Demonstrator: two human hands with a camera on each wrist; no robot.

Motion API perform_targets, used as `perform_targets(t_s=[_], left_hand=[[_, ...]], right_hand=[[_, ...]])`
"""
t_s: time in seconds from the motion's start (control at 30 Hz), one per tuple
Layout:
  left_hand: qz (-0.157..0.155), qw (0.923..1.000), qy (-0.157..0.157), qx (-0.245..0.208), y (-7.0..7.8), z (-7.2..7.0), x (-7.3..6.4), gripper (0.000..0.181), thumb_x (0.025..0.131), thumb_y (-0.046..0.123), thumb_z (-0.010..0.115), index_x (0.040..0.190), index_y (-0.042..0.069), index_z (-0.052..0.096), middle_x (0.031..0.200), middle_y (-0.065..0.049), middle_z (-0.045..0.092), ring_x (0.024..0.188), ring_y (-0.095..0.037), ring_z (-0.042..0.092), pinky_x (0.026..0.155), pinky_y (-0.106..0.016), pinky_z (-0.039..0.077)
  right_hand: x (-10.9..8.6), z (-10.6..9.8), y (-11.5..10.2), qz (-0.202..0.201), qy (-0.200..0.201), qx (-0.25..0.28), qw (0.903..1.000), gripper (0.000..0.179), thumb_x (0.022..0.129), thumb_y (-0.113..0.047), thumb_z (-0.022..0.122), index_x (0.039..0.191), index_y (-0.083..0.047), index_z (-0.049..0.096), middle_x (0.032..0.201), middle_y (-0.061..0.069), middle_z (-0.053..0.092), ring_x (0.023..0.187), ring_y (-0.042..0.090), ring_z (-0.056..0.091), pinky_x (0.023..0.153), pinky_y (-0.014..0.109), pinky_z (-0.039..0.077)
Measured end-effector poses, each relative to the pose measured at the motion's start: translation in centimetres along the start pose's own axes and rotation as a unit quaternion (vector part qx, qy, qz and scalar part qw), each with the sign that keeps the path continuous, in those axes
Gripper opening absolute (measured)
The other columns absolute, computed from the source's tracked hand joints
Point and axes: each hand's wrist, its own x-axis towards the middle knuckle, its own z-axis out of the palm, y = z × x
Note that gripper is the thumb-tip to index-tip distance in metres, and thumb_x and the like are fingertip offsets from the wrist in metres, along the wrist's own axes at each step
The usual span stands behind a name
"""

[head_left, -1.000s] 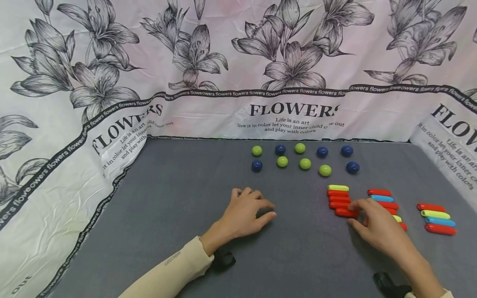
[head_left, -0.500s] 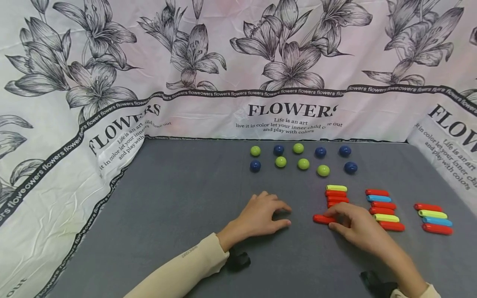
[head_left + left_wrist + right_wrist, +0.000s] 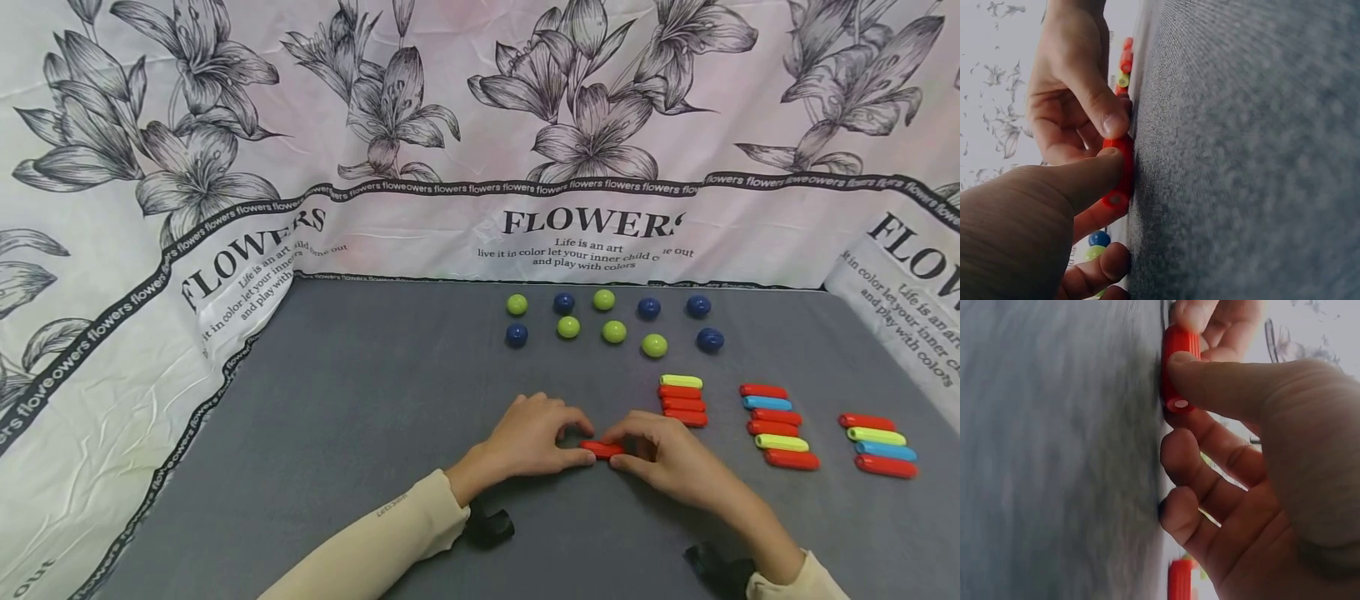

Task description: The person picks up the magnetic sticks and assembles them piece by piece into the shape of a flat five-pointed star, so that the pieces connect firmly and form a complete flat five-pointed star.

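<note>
The flowered cloth (image 3: 405, 237) rises at your 12 o'clock behind the grey table (image 3: 375, 375). Your left hand (image 3: 534, 437) and right hand (image 3: 675, 454) pinch opposite ends of one red stick (image 3: 602, 450) between thumb and finger, from 9 and 3 o'clock, low over the table; you can't tell whether it touches. It should be light, stiff and a little slippery despite its ribs; gripping near the ends looks right. From it, the near row (image 3: 683, 404) sits at 2 o'clock, the middle row (image 3: 776, 417) and far row (image 3: 876, 436) around 3. Green balls (image 3: 614, 332) and blue balls (image 3: 648, 309) spread from 11 to past 1, all loose on the table, in no container.
</note>
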Motion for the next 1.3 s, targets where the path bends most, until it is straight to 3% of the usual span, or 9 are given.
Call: perform_targets(t_s=[0.23, 0.5, 0.83, 1.3], left_hand=[[0.005, 1.0, 0.001, 0.006, -0.4, -0.2, -0.2, 0.023, 0.091, 0.05, 0.073, 0.102, 0.03, 0.074, 0.075, 0.013, 0.056, 0.067, -0.003, 0.044, 0.064, -0.02, 0.029], [-0.004, 0.9999, -0.014, 0.005, -1.0, -0.6, -0.8, 0.023, 0.091, 0.043, 0.075, 0.103, 0.023, 0.069, 0.089, 0.011, 0.061, 0.074, -0.003, 0.046, 0.071, -0.02, 0.035], [-0.013, 0.999, -0.021, -0.037, -2.5, -1.5, -1.9, 0.02, 0.09, 0.035, 0.078, 0.101, 0.02, 0.068, 0.087, 0.009, 0.061, 0.074, -0.002, 0.049, 0.068, -0.018, 0.039], [-0.06, 0.9954, -0.01, -0.075, -5.0, -2.6, -3.3, 0.018, 0.089, 0.031, 0.08, 0.099, 0.018, 0.07, 0.088, 0.005, 0.062, 0.075, -0.005, 0.052, 0.069, -0.02, 0.042]], right_hand=[[1.3, 1.1, -0.1, -0.038, 0.009, 0.005, 0.9992, 0.026, 0.085, -0.007, 0.081, 0.105, -0.021, 0.073, 0.093, -0.007, 0.069, 0.065, -0.003, 0.049, 0.056, 0.021, 0.045], [2.6, 2.1, -0.2, -0.06, 0.016, 0.006, 0.9981, 0.025, 0.084, -0.003, 0.081, 0.104, -0.016, 0.074, 0.092, -0.005, 0.07, 0.064, -0.004, 0.049, 0.056, 0.02, 0.045], [4.2, 3.3, -0.7, -0.053, -0.001, 0.002, 0.9986, 0.023, 0.085, -0.005, 0.081, 0.103, -0.017, 0.074, 0.093, -0.006, 0.07, 0.065, -0.004, 0.049, 0.057, 0.02, 0.045], [7.3, 5.0, -1.2, -0.035, -0.027, 0.015, 0.9989, 0.019, 0.087, -0.009, 0.08, 0.104, -0.016, 0.074, 0.092, -0.004, 0.069, 0.065, -0.001, 0.048, 0.058, 0.021, 0.044]])
